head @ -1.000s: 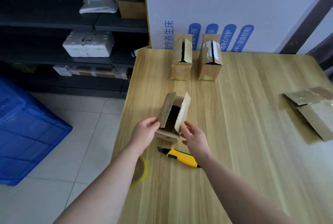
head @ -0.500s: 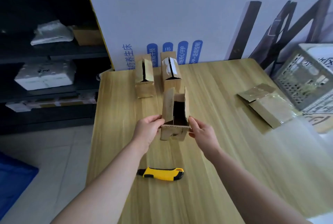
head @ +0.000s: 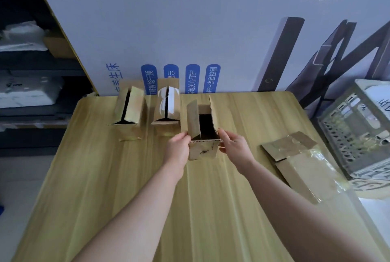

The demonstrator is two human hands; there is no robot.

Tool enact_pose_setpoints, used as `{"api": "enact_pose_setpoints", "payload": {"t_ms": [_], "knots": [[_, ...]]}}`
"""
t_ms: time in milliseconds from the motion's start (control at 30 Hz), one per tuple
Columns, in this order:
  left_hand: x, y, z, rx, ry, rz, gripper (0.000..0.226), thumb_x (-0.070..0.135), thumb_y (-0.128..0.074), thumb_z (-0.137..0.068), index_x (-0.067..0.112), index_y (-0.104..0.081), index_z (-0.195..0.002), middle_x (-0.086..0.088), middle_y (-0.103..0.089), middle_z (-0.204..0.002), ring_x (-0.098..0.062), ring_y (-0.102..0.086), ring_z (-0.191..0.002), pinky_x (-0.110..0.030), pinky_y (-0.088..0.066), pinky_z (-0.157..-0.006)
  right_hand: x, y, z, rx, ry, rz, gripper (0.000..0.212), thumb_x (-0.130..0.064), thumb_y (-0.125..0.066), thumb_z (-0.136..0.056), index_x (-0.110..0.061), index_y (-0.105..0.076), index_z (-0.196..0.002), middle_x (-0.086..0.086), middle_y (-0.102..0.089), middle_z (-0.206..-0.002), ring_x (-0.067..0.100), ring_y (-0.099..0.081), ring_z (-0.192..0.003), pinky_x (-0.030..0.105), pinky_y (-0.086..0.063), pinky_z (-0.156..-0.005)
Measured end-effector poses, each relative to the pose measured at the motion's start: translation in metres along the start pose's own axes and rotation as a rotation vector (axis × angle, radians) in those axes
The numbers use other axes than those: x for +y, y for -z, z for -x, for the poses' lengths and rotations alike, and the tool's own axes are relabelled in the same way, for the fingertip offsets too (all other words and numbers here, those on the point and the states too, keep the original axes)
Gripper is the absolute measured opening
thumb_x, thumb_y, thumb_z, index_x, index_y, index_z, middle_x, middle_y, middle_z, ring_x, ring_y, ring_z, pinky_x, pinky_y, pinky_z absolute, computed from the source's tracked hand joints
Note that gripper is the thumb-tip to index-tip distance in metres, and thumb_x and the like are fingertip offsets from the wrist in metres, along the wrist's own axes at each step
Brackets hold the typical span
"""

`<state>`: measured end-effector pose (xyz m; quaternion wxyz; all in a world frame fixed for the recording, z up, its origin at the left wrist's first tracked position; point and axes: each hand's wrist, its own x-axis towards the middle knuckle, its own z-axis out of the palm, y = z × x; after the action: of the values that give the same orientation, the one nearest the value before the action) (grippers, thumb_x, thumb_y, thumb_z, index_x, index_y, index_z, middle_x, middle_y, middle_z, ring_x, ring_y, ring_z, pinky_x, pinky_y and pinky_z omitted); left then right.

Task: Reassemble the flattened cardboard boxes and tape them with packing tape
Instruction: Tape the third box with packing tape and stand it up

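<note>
A small brown cardboard box (head: 202, 148) stands upright on the wooden table (head: 211, 209), its top flaps raised and its dark inside showing. My left hand (head: 178, 150) grips its left side and my right hand (head: 233, 148) grips its right side. Two more set-up boxes stand at the back: one (head: 129, 110) at the left and one (head: 167, 106) with torn white tape beside it, both with flaps partly folded over a gap. Flattened boxes (head: 295, 162) with old tape lie at the right.
A grey perforated crate (head: 356, 129) sits at the table's right edge. A large white printed board (head: 190, 29) stands behind the table. Dark shelving (head: 27, 72) with white packages is at the left.
Both hands have carried the box away from me toward the back, next to the two standing boxes. The view has swung right and up; the yellow knife and tape roll have left the view.
</note>
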<state>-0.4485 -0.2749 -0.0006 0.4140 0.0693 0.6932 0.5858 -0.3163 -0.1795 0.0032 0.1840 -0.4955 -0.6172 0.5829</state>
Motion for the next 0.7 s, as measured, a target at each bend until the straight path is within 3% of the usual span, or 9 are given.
{"api": "enact_pose_setpoints", "payload": {"t_ms": [200, 333, 467, 633, 700], "knots": [[-0.004, -0.042, -0.044, 0.073, 0.007, 0.028, 0.038, 0.021, -0.044, -0.097, 0.023, -0.056, -0.133, 0.003, -0.057, -0.134, -0.016, -0.053, -0.122, -0.04, -0.04, -0.109, 0.015, 0.01, -0.067, -0.034, -0.019, -0.004, 0.036, -0.041, -0.048, -0.098, -0.022, -0.067, -0.121, -0.007, -0.071, -0.106, 0.014, -0.065, -0.099, 0.04, -0.051, -0.096], [-0.001, -0.056, -0.067, 0.143, -0.012, 0.052, 0.036, 0.024, -0.04, -0.099, 0.024, -0.057, -0.131, 0.002, -0.056, -0.135, -0.016, -0.052, -0.123, -0.041, -0.04, -0.109, 0.018, 0.007, -0.1, -0.042, -0.013, 0.001, 0.037, -0.041, -0.049, -0.097, -0.024, -0.063, -0.126, -0.011, -0.07, -0.107, 0.012, -0.064, -0.102, 0.04, -0.05, -0.098], [0.0, -0.064, -0.085, 0.204, -0.016, 0.071, 0.035, 0.031, -0.04, -0.101, 0.022, -0.056, -0.131, 0.003, -0.055, -0.134, -0.016, -0.051, -0.123, -0.038, -0.039, -0.109, 0.019, 0.001, -0.123, -0.056, -0.01, -0.004, 0.039, -0.04, -0.049, -0.098, -0.023, -0.06, -0.132, -0.009, -0.065, -0.123, 0.01, -0.058, -0.116, 0.039, -0.045, -0.105], [0.006, -0.068, -0.098, 0.219, -0.024, 0.024, 0.037, 0.034, -0.037, -0.102, 0.025, -0.054, -0.134, 0.005, -0.053, -0.137, -0.016, -0.049, -0.125, -0.037, -0.038, -0.11, 0.017, -0.005, -0.137, -0.03, 0.007, 0.0, 0.037, -0.04, -0.048, -0.099, -0.026, -0.06, -0.13, -0.023, -0.065, -0.106, 0.005, -0.059, -0.109, 0.036, -0.048, -0.101], [0.007, -0.068, -0.1, 0.225, -0.025, -0.001, 0.038, 0.035, -0.036, -0.102, 0.027, -0.052, -0.135, 0.006, -0.052, -0.138, -0.016, -0.048, -0.126, -0.038, -0.037, -0.11, 0.016, -0.006, -0.139, -0.02, 0.0, 0.007, 0.037, -0.041, -0.047, -0.099, -0.026, -0.061, -0.13, -0.019, -0.066, -0.109, 0.006, -0.059, -0.109, 0.036, -0.049, -0.101]]}}
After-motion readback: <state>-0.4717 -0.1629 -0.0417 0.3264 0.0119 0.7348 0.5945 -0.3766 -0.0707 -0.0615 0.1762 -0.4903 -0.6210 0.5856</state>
